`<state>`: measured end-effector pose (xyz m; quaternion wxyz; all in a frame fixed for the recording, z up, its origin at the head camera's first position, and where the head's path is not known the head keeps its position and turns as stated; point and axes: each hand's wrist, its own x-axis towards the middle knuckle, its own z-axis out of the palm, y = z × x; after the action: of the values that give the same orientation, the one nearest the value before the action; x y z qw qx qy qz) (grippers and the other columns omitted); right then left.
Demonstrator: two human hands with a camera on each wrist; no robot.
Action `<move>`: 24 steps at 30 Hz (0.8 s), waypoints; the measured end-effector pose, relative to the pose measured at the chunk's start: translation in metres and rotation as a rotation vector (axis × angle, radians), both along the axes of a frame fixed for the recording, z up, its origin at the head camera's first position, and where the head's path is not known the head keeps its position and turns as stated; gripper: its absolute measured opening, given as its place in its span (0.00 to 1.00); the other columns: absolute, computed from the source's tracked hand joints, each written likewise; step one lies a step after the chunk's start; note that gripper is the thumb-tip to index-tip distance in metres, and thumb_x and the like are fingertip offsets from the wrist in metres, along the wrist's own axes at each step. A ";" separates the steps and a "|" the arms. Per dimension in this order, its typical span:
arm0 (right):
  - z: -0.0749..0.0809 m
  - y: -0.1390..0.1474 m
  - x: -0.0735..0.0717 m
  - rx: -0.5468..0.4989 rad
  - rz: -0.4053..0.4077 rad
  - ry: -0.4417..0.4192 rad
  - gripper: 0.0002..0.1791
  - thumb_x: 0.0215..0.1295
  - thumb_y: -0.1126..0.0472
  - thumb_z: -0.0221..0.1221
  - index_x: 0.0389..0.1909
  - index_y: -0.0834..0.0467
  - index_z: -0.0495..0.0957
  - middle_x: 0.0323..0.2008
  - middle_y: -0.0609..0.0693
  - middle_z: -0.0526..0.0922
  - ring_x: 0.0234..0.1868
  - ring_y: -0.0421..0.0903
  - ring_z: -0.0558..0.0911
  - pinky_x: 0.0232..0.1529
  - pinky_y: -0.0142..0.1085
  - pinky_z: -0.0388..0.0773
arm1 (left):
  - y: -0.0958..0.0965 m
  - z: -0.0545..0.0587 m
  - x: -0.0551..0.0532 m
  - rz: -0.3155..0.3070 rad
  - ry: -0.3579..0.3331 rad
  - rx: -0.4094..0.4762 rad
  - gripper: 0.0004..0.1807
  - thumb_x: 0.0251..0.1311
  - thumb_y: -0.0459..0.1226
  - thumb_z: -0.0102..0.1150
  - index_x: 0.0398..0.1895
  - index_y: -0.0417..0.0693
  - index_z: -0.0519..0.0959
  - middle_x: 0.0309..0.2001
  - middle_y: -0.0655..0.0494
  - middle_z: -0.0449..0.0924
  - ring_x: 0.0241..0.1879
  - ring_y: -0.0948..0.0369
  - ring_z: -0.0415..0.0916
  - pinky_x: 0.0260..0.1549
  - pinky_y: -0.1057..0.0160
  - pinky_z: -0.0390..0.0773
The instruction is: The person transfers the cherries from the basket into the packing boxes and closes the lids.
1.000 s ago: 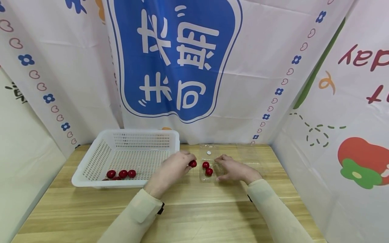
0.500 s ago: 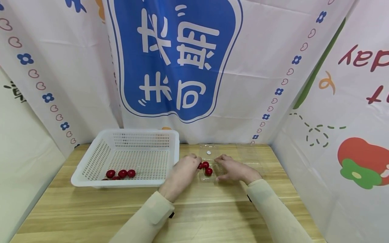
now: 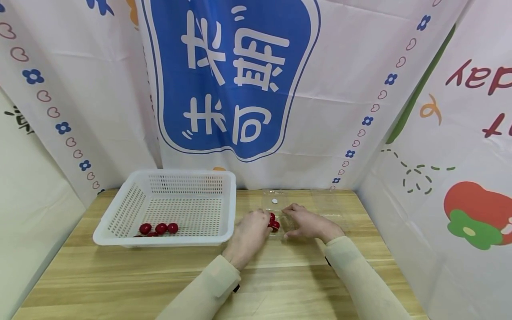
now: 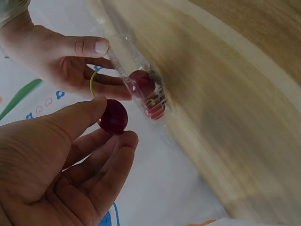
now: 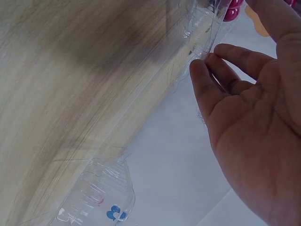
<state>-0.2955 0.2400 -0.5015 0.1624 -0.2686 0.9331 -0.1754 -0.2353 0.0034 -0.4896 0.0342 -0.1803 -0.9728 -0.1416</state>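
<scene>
First, nearest us, we list two cream sleeves (image 3: 204, 291) over a wood-grain table (image 3: 288, 284). Item: left hand (image 3: 249, 238), thumb and fingertips pinching one dark red cherry (image 4: 114, 117) with a green stem; we place it just beside a clear plastic box (image 4: 123, 49), though whether it is over the rim we cannot tell. Item: right hand (image 3: 309, 224), unclenched, fingers loosely extended, touching the box's right side. Item: red cherries (image 4: 142, 82), two, inside that box. Item: white basket (image 3: 160, 242), perforated, left of the hands; near its front wall we count three basket cherries (image 3: 161, 229) plain to see, others partly hidden. Item: white dot (image 3: 274, 201) on the box's far flap. Item: second clear box (image 5: 101, 193), right of the first. Lastly, we enter the white cloth (image 3: 320, 146) behind, its blue panel (image 3: 230, 95) bearing white characters.
</scene>
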 end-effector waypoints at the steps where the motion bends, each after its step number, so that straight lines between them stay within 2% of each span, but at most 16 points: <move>1: 0.000 0.000 0.000 -0.001 0.000 0.001 0.51 0.75 0.52 0.80 0.88 0.69 0.67 0.84 0.67 0.73 0.84 0.67 0.77 0.90 0.63 0.74 | 0.001 -0.001 0.000 0.002 0.000 0.001 0.14 0.74 0.40 0.82 0.53 0.40 0.89 0.42 0.48 0.91 0.34 0.57 0.87 0.31 0.65 0.92; 15: -0.002 -0.002 0.000 0.021 -0.013 -0.003 0.51 0.75 0.50 0.80 0.89 0.67 0.68 0.85 0.66 0.72 0.85 0.67 0.75 0.90 0.64 0.74 | 0.010 -0.017 -0.008 0.026 0.055 -0.062 0.15 0.74 0.46 0.83 0.45 0.44 0.91 0.39 0.49 0.93 0.32 0.56 0.90 0.25 0.62 0.90; 20: -0.001 -0.001 0.001 0.021 -0.031 -0.016 0.52 0.75 0.49 0.80 0.90 0.66 0.67 0.86 0.66 0.71 0.86 0.68 0.74 0.90 0.64 0.73 | 0.010 -0.015 -0.008 0.030 0.025 -0.055 0.15 0.73 0.47 0.83 0.44 0.44 0.91 0.40 0.48 0.93 0.32 0.56 0.90 0.24 0.62 0.89; 24: -0.001 -0.001 0.001 0.022 -0.032 -0.014 0.52 0.75 0.48 0.80 0.90 0.66 0.67 0.86 0.67 0.71 0.86 0.68 0.75 0.90 0.65 0.73 | 0.007 -0.008 -0.007 0.020 0.004 -0.013 0.14 0.74 0.46 0.82 0.45 0.43 0.91 0.41 0.49 0.92 0.32 0.59 0.87 0.27 0.63 0.89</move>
<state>-0.2947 0.2391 -0.5026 0.1689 -0.2506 0.9381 -0.1694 -0.2421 0.0100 -0.4979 0.0363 -0.1712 -0.9754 -0.1343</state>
